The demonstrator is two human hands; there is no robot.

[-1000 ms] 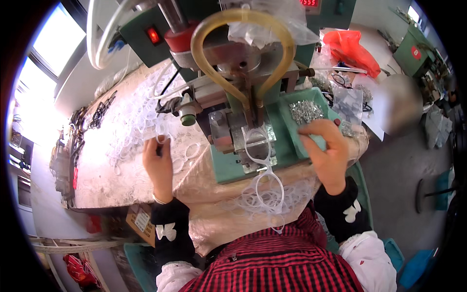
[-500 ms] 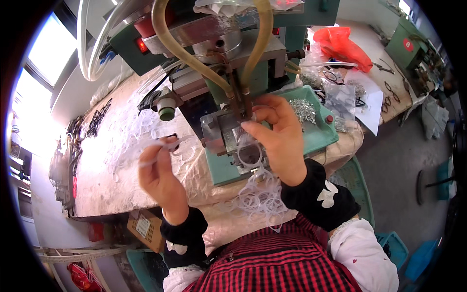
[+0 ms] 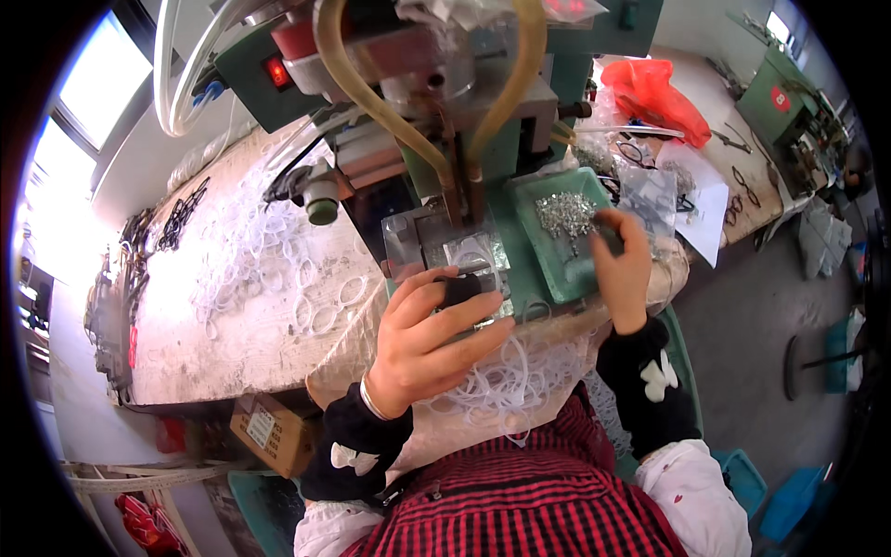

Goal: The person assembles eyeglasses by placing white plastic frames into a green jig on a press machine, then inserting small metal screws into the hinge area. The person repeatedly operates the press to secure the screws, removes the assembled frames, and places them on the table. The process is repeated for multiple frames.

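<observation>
My left hand [image 3: 427,334] lies over the front of the metal fixture [image 3: 429,239] of a green press machine [image 3: 520,139], its fingers closed on a clear plastic eyeglass frame [image 3: 475,255] there. A small black piece [image 3: 457,290] sits under its fingertips. My right hand [image 3: 624,265] reaches into a green tray [image 3: 564,271] at the right, fingers bunched down beside a heap of small metal parts [image 3: 562,213]. Its fingertips are hidden, so I cannot tell if they hold one.
Several clear frames [image 3: 269,269] are spread over the worn table at the left, and more [image 3: 520,381] are piled near my lap. Tan hoses [image 3: 364,88] loop down from the machine. A red bag [image 3: 661,93], dark frames [image 3: 176,218] and a cardboard box [image 3: 269,429] lie around.
My left hand has moved right from the table onto the fixture with a clear frame. My right hand has gone from the fixture back to the green tray.
</observation>
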